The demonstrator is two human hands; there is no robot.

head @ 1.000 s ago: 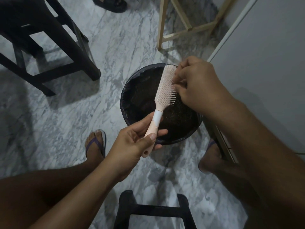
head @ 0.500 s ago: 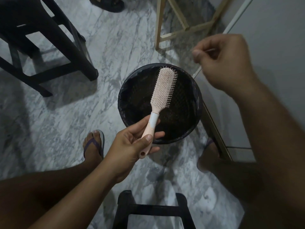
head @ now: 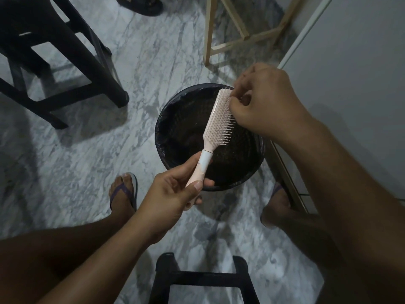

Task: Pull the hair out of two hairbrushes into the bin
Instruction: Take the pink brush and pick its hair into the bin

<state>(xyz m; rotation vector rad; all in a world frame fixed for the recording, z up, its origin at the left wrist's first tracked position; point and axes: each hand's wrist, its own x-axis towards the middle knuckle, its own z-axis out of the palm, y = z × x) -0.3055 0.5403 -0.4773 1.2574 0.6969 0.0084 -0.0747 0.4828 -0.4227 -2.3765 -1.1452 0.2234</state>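
A pale pink hairbrush [head: 215, 121] with a white collar on its handle is held over the round black-lined bin [head: 168, 137] on the floor. My left hand [head: 173, 196] grips the handle from below, thumb along its side. My right hand [head: 265, 104] is at the top of the brush head, its curled fingertips pinching among the bristles. Any hair between those fingers is too fine to make out. Only one brush is in view.
A dark stool [head: 65, 69] stands at the upper left and a light wooden frame [head: 236, 40] behind the bin. A white door or cabinet [head: 350, 73] lines the right. My feet in flip-flops [head: 123, 194] flank the bin; another dark stool [head: 203, 279] is below.
My right hand pulled up and away from the brush to the upper right, then came back down onto the top of the bristles. The brush tilted slightly in my left hand.
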